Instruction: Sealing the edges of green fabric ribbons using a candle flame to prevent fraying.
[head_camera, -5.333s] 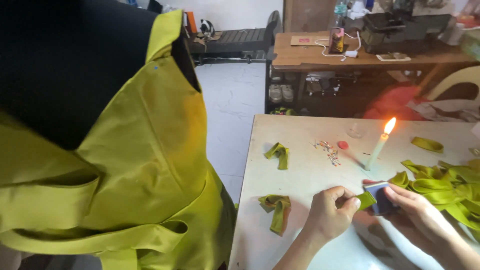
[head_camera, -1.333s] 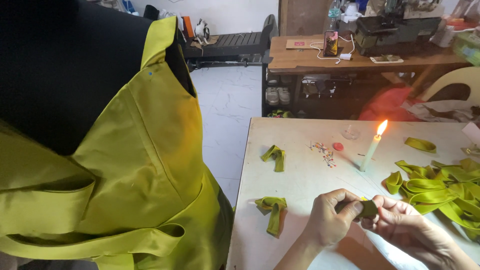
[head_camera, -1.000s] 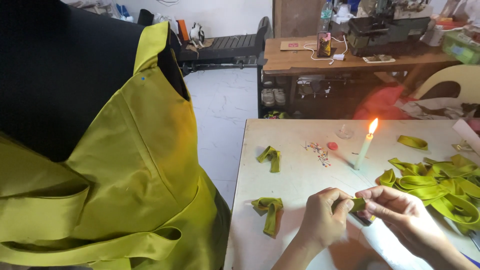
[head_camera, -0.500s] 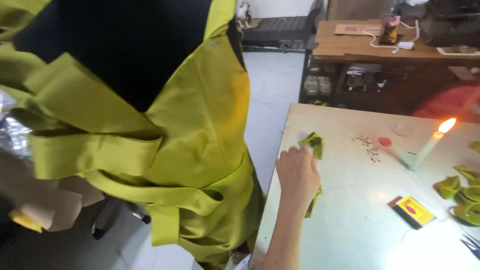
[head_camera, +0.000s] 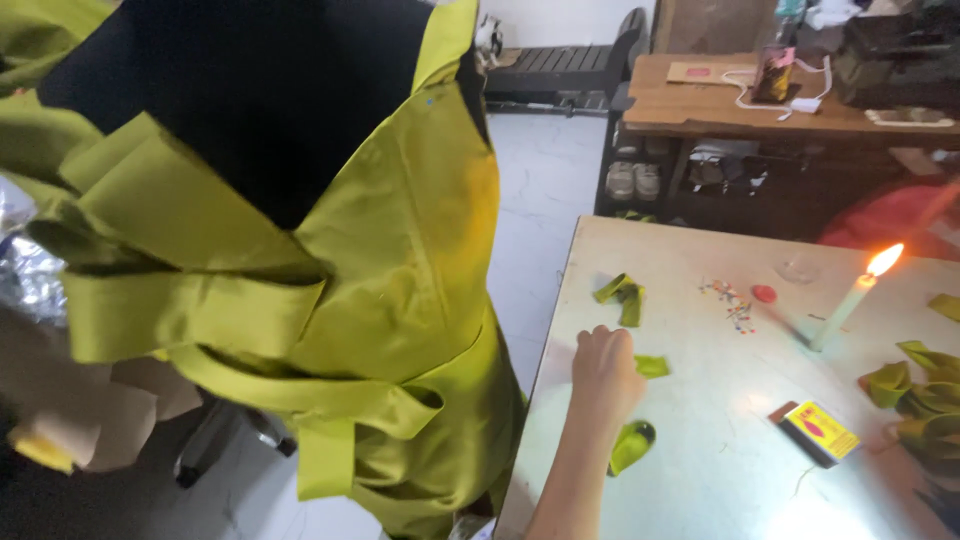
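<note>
Resting knuckles-up on the pale table (head_camera: 700, 480), the left hand (head_camera: 603, 372) has its fingers curled under, so whether it pinches anything cannot be told. It touches or covers the near end of a small green ribbon piece (head_camera: 651, 366) that pokes out on its right side. Just below the wrist, a folded green ribbon loop (head_camera: 630, 446) lies flat on the table, partly tucked under the forearm. The right hand is out of sight.

Off to the right, well apart from the hand, a matchbox (head_camera: 815, 432) with a yellow and red face sits near the table's middle, and beyond it a heap of green ribbon strips (head_camera: 915, 395) runs to the frame's edge. Filling the left side, close to the camera, a yellow-green garment (head_camera: 390, 300) with tied sashes hangs on a black dress form (head_camera: 260, 90).

Farther along the table lie another folded ribbon piece (head_camera: 622, 296), a scatter of coloured pins (head_camera: 730, 303) and a small red disc (head_camera: 764, 294). A lit white candle (head_camera: 848, 308) stands tilted behind them. At the back, a wooden desk (head_camera: 720, 105) stands against the wall.
</note>
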